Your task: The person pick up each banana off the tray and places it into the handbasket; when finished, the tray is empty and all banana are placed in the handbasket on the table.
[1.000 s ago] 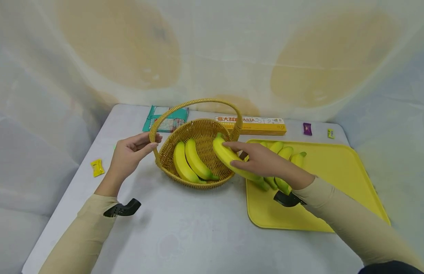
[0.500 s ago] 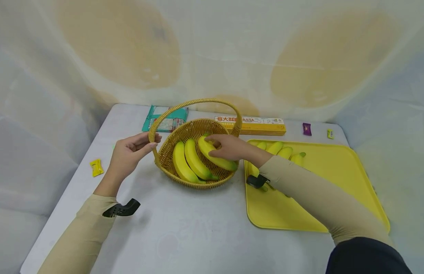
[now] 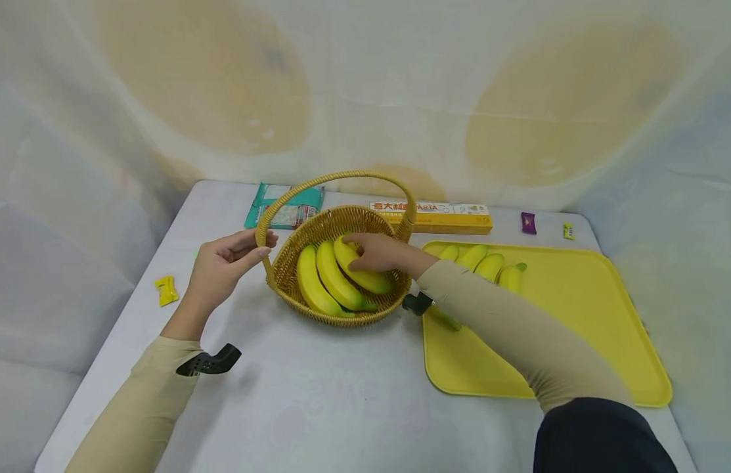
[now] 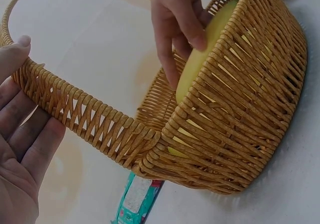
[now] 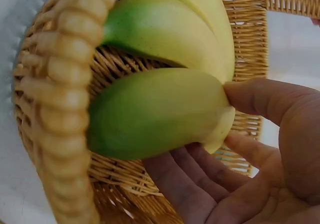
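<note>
Head, right hand (image 3: 377, 254): parted only by the banana (image 3: 368, 279) it pinches, inside the basket (image 3: 353, 218).
Head, other bananas (image 3: 338, 279): two, just left of that grip.
Head, tray (image 3: 578, 328): right of it.
Left wrist, left hand (image 4: 22, 144): loosely pinches the handle (image 4: 75, 92).
Right wrist, banana end: between thumb and fingers.

The right sleeve (image 3: 519, 335) hides the lower parts of several bananas (image 3: 489, 266) on the yellow tray (image 3: 572, 295), and the right hand (image 3: 381, 253) covers part of one banana (image 3: 371, 281) in the basket (image 3: 359, 320). I can't read the teal packet (image 3: 297, 211); the desk (image 3: 341, 407) is cut off along its near side.
</note>
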{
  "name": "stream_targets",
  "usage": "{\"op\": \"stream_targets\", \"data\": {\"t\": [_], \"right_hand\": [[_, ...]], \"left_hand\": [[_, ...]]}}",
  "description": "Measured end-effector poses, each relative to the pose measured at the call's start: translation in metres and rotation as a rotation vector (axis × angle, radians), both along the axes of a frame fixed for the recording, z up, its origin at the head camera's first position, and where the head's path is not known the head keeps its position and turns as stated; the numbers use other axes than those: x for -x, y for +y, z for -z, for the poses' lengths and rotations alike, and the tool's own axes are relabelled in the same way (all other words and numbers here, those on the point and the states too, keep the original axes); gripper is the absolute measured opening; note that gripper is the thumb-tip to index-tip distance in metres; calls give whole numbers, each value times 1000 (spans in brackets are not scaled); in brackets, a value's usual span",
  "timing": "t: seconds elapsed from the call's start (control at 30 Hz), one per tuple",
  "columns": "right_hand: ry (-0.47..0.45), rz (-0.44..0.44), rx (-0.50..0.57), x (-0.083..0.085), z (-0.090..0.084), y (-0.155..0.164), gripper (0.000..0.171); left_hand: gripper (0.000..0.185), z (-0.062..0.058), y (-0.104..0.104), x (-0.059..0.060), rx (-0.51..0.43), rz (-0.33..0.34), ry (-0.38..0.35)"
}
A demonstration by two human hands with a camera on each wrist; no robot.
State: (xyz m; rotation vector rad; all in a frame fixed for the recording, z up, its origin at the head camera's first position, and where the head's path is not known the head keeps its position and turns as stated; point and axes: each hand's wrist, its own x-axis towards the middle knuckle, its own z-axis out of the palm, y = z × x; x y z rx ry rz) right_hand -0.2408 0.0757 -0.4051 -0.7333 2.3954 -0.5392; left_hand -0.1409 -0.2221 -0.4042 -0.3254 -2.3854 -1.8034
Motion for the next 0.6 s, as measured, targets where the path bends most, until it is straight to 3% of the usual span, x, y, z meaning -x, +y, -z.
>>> {"op": "stream_targets", "data": {"t": [0.6], "right_hand": [[-45,-12,-71,1,5,-7,78]], "left_hand": [[32,0,-1,1,-22,8,-3]]}}
